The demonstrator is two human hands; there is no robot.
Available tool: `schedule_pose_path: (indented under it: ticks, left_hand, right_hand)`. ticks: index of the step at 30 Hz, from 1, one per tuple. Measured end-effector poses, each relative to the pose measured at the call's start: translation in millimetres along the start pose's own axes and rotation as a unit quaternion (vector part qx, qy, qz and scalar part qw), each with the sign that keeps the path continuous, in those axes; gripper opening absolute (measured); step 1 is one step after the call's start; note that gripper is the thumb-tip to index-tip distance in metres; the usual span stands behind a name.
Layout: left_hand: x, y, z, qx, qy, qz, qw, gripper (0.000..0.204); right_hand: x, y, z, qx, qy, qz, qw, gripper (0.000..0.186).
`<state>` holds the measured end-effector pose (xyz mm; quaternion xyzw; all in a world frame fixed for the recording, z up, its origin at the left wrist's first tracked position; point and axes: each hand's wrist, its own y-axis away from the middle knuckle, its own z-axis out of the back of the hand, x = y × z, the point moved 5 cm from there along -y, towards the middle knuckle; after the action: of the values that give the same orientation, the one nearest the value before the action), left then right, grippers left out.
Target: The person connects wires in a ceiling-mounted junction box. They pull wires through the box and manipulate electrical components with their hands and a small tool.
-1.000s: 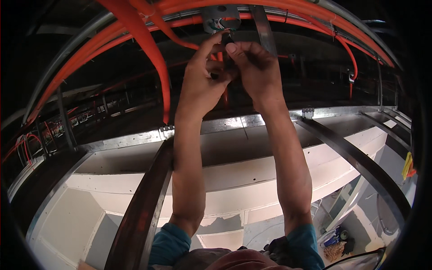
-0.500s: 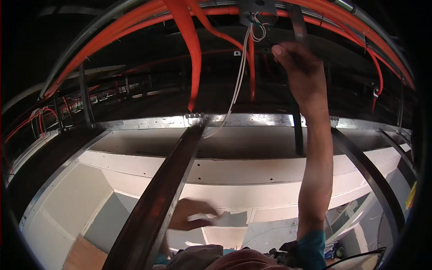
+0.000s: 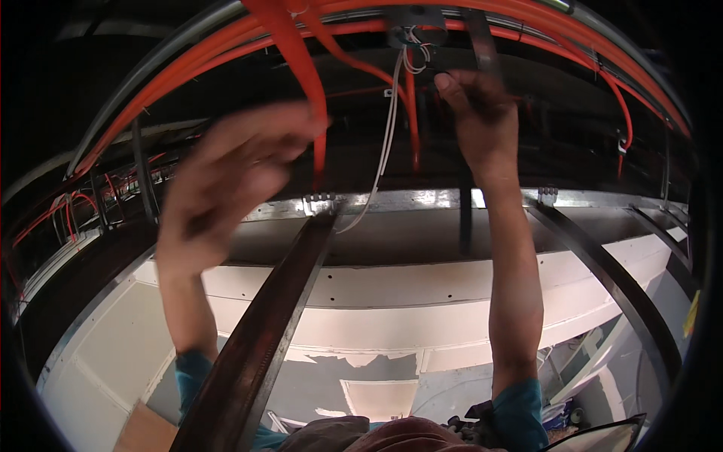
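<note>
My right hand (image 3: 482, 113) is raised just below and right of a grey junction box (image 3: 418, 32), its thumb and fingers pinched together. A small dark piece shows by the fingertips, too unclear to name. White wires (image 3: 391, 124) loop out of the box and hang down to the metal channel. Smeared by motion, my left hand (image 3: 233, 169) is up on the left with its fingers stretched out and thumb apart; nothing shows in it. Its fingertips overlap the thick orange conduit (image 3: 301, 71) in the view, and whether they touch it I cannot tell.
More orange conduits (image 3: 203, 54) run across the top. A bright metal channel (image 3: 392, 200) crosses the middle, joined by a dark metal stud (image 3: 263, 324) at left and another (image 3: 610, 279) at right. White boards (image 3: 376, 324) with torn-looking patches lie below.
My left hand has risen from beside the left stud to the orange conduit. My right hand stays pinched near the junction box, and the view has shifted slightly.
</note>
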<state>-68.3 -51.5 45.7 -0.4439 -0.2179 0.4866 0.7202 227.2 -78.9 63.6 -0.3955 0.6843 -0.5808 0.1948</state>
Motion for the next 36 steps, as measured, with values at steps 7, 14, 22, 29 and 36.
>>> schedule_pose_path:
  ticks: [7,14,22,29,36]
  left_hand:
    - [44.9,-132.8,-39.0,-0.061,-0.424,-0.157,0.89,0.041]
    - [78.2,-166.3,-30.8,-0.023,-0.295,-0.094,0.951,0.031]
    - [85.1,-172.8,-27.0,0.042,-0.249,0.056,0.966,0.03]
    - [89.9,-170.2,-36.1,-0.014,-0.311,0.025,0.95,0.023]
    - [92.6,-190.1,-37.6,-0.081,-0.354,-0.136,0.922,0.018]
  right_hand:
    - [-16.3,-11.7,-14.7,-0.06,-0.006,-0.009,0.998,0.023]
    - [2.7,-10.0,-23.6,-0.075,0.092,0.092,0.989,0.018]
    - [6.2,-6.6,-19.2,-0.075,0.108,0.116,0.984,0.016]
    - [3.0,-8.2,-17.3,-0.001,0.152,0.014,0.988,0.025]
    - [2.3,-23.2,-20.3,0.011,0.097,-0.099,0.99,0.038]
